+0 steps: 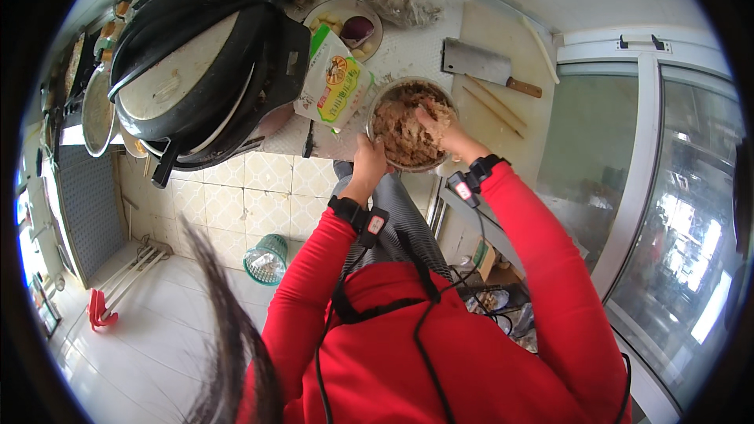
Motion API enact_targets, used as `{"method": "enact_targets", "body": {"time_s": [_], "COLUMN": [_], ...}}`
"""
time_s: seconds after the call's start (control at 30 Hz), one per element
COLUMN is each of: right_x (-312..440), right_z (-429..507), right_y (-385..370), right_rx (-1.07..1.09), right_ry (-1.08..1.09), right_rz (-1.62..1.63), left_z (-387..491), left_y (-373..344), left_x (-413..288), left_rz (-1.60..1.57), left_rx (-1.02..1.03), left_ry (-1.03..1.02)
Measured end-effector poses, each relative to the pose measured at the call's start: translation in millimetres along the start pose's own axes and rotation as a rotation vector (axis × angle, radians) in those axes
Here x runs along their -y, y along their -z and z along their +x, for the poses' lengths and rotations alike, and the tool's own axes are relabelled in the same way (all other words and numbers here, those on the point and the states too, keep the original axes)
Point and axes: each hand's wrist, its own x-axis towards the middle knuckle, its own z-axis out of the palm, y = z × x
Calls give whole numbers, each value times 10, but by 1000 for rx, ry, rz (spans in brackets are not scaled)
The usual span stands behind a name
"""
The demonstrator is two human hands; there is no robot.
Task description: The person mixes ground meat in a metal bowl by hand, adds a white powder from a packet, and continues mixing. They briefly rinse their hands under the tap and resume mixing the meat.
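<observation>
A round metal bowl stands near the front edge of the counter, filled with coarse minced meat. Its left rim is held by my left hand, thumb on top. My right hand is in the bowl at the right side, with mince stuck to its fingers and clutched in them; the fingertips are partly hidden. Touching or almost touching the bowl on the left is an opened white and green packet bearing writing. To the right, two wooden chopsticks and a cleaver lie on a pale cutting board.
Behind the packet is a plate with garlic cloves and a piece of purple onion. A clear plastic bag lies farther back. A large black electric griddle takes up the left. Sliding glass doors border the right; a green basket stands below.
</observation>
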Motion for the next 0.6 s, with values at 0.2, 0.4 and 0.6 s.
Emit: {"method": "enact_targets", "body": {"time_s": [0.2,0.4,0.6], "right_x": [8,315,435], "right_z": [159,-75,-406], "right_y": [-168,14,409], "right_rx": [46,87,167], "right_ry": [-324,-217,-231], "right_rz": [748,1247,579], "left_z": [46,139,185], "left_y": [70,193,216], "left_x": [-5,-84,-78], "left_rz": [197,248,178], "left_rx": [103,198,229], "left_ry": [-16,-10,1]}}
